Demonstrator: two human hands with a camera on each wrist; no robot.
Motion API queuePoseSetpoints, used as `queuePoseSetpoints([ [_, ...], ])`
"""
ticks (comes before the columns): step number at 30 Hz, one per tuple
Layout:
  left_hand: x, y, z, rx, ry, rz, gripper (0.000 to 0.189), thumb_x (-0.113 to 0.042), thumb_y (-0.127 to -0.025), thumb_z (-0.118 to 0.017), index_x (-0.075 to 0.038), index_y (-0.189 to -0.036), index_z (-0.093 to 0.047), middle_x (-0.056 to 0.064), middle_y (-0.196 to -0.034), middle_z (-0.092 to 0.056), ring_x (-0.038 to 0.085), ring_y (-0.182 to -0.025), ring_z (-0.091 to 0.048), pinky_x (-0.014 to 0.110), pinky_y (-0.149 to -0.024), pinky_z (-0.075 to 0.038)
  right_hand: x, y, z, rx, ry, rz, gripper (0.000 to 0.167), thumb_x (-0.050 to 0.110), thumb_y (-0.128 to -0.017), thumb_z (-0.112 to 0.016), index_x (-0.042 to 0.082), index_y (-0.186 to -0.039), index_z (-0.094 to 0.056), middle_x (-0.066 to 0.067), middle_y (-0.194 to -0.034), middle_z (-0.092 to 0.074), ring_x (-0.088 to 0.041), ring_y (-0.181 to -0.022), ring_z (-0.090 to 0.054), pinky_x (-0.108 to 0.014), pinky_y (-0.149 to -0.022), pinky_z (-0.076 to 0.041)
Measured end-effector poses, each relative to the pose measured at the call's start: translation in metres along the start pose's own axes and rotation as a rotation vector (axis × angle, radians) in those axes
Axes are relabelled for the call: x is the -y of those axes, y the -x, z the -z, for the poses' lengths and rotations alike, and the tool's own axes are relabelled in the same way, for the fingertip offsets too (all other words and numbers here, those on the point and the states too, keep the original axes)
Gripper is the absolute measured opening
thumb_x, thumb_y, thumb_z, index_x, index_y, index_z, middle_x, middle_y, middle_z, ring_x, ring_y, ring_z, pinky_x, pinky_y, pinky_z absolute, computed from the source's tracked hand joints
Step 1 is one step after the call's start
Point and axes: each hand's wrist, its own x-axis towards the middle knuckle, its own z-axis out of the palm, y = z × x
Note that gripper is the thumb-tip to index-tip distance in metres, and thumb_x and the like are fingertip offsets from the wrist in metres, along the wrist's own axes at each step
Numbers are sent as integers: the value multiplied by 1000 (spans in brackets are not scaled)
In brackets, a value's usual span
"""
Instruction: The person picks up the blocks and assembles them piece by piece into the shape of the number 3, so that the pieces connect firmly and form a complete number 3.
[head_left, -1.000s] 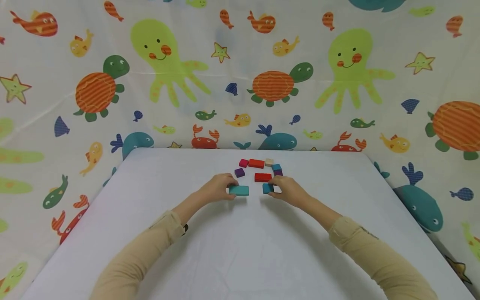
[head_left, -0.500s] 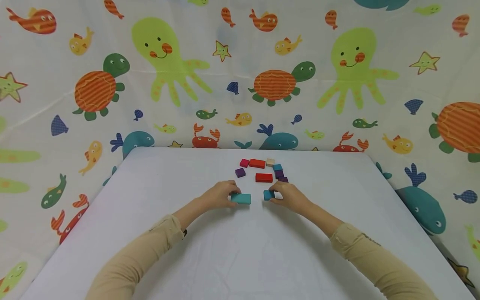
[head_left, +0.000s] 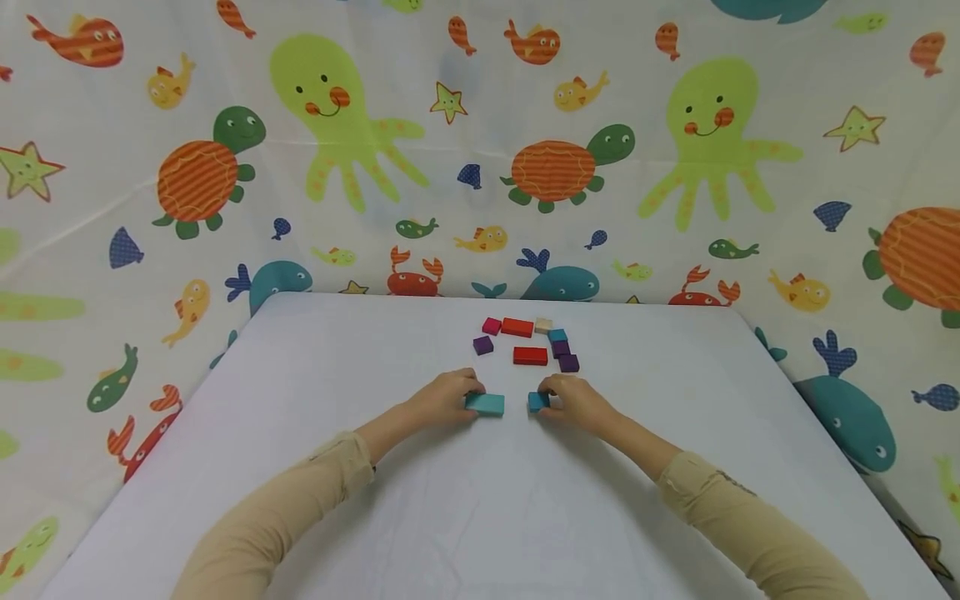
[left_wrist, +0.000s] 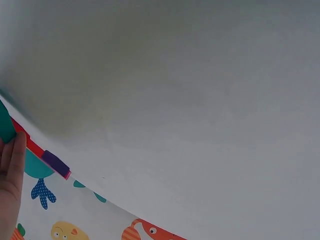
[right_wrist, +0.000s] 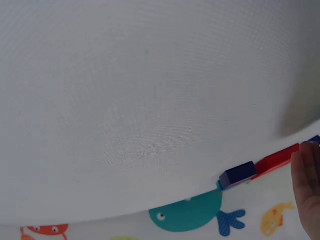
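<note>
My left hand [head_left: 444, 398] pinches one end of a long teal block [head_left: 487, 405] between thumb and fingers, near the middle of the white table. Facing it across a small gap, my right hand [head_left: 577, 402] pinches a short blue block [head_left: 537, 402]. Just beyond the hands lies a long red block [head_left: 530, 357], with a purple block [head_left: 569, 363] to its right. In the left wrist view the teal block [left_wrist: 6, 125] shows at the left edge beside the fingers. The right wrist view has the right hand [right_wrist: 307, 180] at its edge, mostly cut off.
Behind lie a pink block [head_left: 491, 326], a second red block [head_left: 517, 327], a beige block [head_left: 543, 325], another blue block [head_left: 557, 335], a purple block [head_left: 561, 348] and a lone purple block [head_left: 483, 345]. A sea-animal cloth [head_left: 465, 133] hangs behind the table [head_left: 360, 333].
Both hands have moved toward the person with their blocks, away from the red block. The purple block on the right, hidden before by the right hand, now shows fully.
</note>
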Motion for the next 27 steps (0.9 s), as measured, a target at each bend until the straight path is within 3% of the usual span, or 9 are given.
queuePoseSetpoints([
  [16, -7, -16, -1, 70, 31, 46, 36, -21, -82, -74, -7, -114, -66, 5, -104, -62, 13, -92, -57, 27, -87, -52, 0, -11, -4, 68, -72, -4, 27, 15, -81, -74, 3, -104, -65, -9, -103, -69, -20, -97, -61, -36, -89, -52],
  [27, -6, -21, -3, 55, 36, 31, 34, -18, -82, -74, -6, -113, -66, 5, -103, -62, 13, -90, -55, 28, -88, -51, 0, -17, -8, 73, -80, 5, 27, 16, -81, -74, 4, -104, -65, -5, -97, -69, -16, -90, -59, -35, -88, -52],
])
